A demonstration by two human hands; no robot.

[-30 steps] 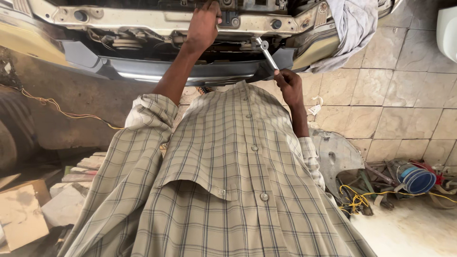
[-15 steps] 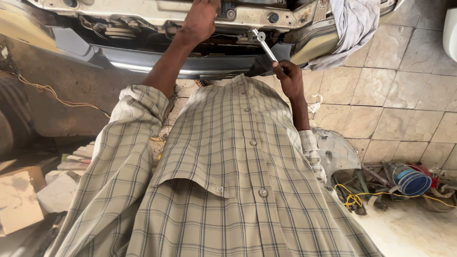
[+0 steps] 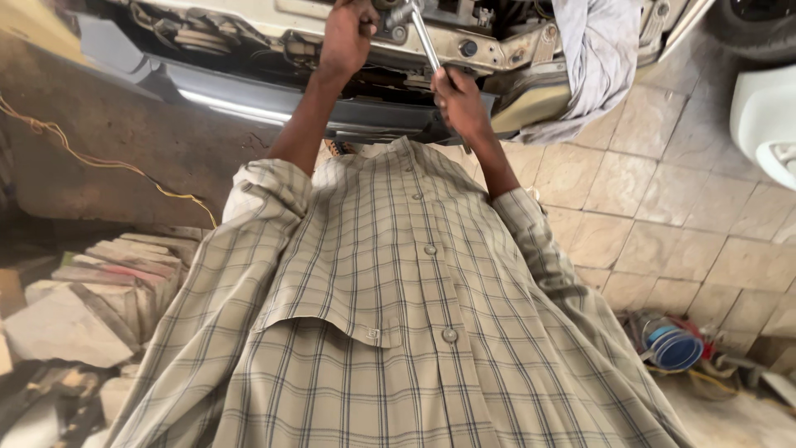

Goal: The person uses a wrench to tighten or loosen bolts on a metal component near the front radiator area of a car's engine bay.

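At the far edge of the view, both arms reach up to the front of a car [image 3: 249,21] with its bumper off, bare pale metal showing above a grey crossbar [image 3: 249,91]. The right hand [image 3: 458,101] is closed in a fist round the lower end of a wrench [image 3: 421,37], a slim steel one that slants up and to the left from the hand; its far end sits at a fitting on the car's metal, just right of the other hand, though whether it grips a bolt there cannot be told. The left hand [image 3: 347,35] is raised higher and farther, its fingers curled against the car's metal near the wrench's head; what it holds, if anything, is hidden by the hand itself. Right of the right hand a grey cloth [image 3: 593,58] hangs over the corner of the car, down to the level of the crossbar. Near the camera, a checked shirt [image 3: 398,315] with buttons fills the middle of the view. On the left, flat boards and scraps [image 3: 91,290] lie stacked on a dark floor, and a thin orange wire [image 3: 99,162] trails across it. On the right the floor is pale tile [image 3: 663,207], with a blue roll [image 3: 673,348] among loose wires at the near right.
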